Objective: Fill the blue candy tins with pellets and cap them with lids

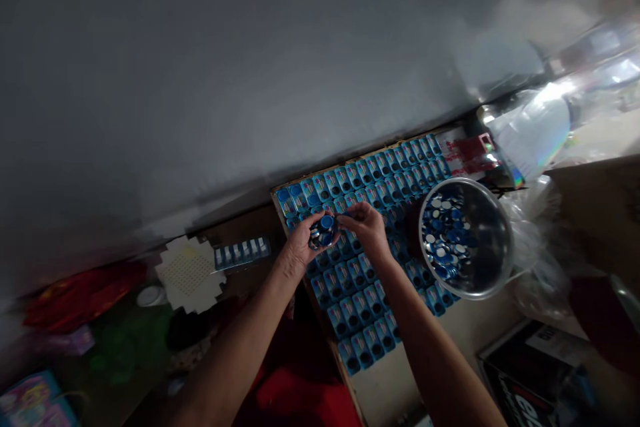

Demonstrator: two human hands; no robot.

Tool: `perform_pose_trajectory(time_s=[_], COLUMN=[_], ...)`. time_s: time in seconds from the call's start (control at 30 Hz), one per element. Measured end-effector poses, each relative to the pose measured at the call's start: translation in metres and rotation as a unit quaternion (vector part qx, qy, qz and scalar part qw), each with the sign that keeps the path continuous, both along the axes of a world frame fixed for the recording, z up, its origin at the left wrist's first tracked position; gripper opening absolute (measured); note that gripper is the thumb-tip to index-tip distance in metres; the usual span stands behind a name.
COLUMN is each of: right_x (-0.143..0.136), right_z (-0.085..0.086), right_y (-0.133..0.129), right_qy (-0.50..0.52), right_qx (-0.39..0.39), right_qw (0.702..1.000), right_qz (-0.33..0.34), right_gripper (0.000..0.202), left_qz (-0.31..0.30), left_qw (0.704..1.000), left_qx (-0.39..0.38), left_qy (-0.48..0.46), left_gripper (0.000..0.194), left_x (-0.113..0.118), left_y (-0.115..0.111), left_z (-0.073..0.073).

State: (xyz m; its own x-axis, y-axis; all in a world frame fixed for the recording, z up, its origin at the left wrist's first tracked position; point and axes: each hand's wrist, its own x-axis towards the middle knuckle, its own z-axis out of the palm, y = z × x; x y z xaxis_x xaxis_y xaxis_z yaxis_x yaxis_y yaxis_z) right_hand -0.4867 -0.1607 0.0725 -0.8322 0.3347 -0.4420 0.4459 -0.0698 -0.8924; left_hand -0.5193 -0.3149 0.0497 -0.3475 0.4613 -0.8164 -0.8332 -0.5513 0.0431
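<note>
Rows of blue packs (pixel 358 175) lie beneath a steel bowl (pixel 493 240) of loose discs (pixel 443 240) and both hands. The left hand (pixel 299 240) cups a cluster of blue-faced discs (pixel 327 222); the right hand (pixel 369 225) brings its fingertips together beside them, though whether these grip one cannot be told. The discs appear light, stiff and probably slippery, best pinched singly by the rim.

A plain grey wall (pixel 200 67) fills the upper view; dim light leaves the lower left in shadow, while brightness glares at upper right; the pale surface (pixel 390 393) runs along the wall, its edge brown.
</note>
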Motion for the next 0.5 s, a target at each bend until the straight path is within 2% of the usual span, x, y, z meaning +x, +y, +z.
perform_pose_trajectory(time_s=[0.13,0.2,0.27,0.33,0.4,0.5], right_x=[0.006,0.002,-0.011,-0.031,-0.053,-0.081], right_z=[-0.002,-0.006,-0.011,-0.016,-0.018,-0.019], right_y=[0.009,0.012,0.011,0.007,0.0,-0.01], right_qy=[-0.003,-0.014,-0.014,-0.002,0.004,-0.022], right_qx=[-0.003,0.044,0.134,0.264,0.386,0.491], right_qw=[1.0,0.999,0.99,0.96,0.909,0.837], right_qz=[0.009,0.01,0.035,0.088,0.155,0.241], right_gripper=[0.037,0.031,0.024,0.024,0.027,0.025], left_qz=[-0.008,-0.009,-0.004,0.001,0.009,0.015], left_qw=[0.999,1.0,1.0,0.999,0.998,0.997], left_qx=[0.013,0.0,-0.024,-0.045,-0.049,-0.038], left_qy=[0.029,0.024,0.013,0.01,0.026,0.06], left_gripper=[0.011,0.011,0.012,0.013,0.018,0.025], left_x=[0.008,0.017,0.025,0.031,0.032,0.025], left_y=[-0.038,-0.063,-0.086,-0.104,-0.115,-0.12], left_z=[0.004,0.005,0.004,0.001,-0.003,-0.009])
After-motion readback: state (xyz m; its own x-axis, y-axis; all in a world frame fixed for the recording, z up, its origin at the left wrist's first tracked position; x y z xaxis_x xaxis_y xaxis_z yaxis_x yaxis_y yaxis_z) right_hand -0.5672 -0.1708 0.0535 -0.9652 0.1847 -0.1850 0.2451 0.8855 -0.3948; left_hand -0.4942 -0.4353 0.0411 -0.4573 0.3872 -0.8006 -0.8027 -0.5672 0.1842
